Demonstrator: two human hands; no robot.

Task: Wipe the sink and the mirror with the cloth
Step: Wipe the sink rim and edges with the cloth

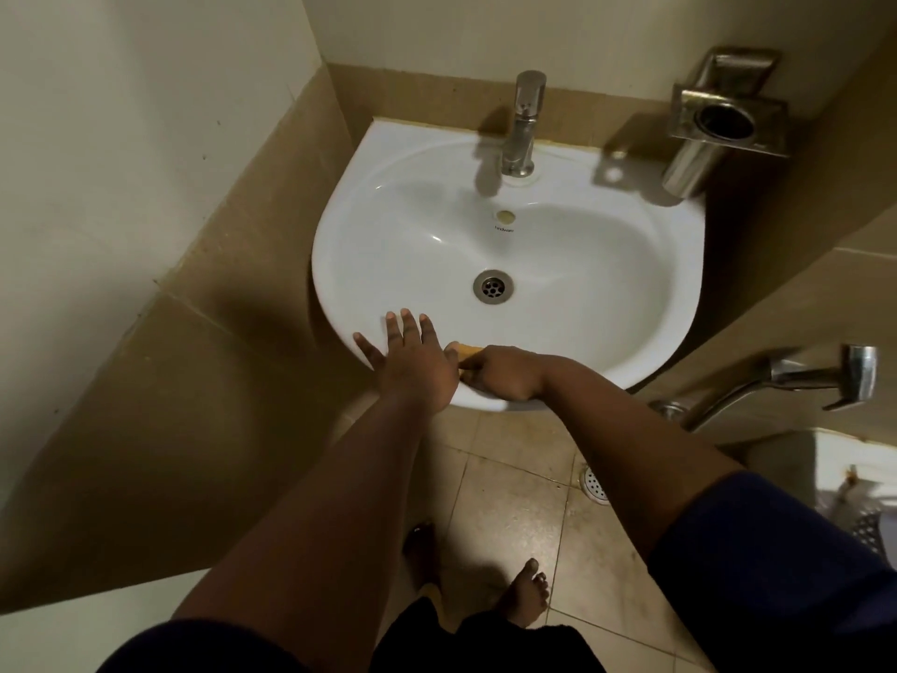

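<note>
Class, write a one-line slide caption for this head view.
Left hand flat on the sink rim, right hand gripping a yellow cloth beside it.

Small, unreadable brand mark on sink [631, 293]

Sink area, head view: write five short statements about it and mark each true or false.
1. The left hand lies with spread fingers on the near rim of the sink. True.
2. The right hand holds a blue cloth. False: the cloth showing from its curled fingers is yellow.
3. The tap stands at the back of the sink. True.
4. The drain is plugged with a stopper. False: its holes are open.
5. The metal holder stands inside the basin. False: it hangs on the wall at the right.
</note>
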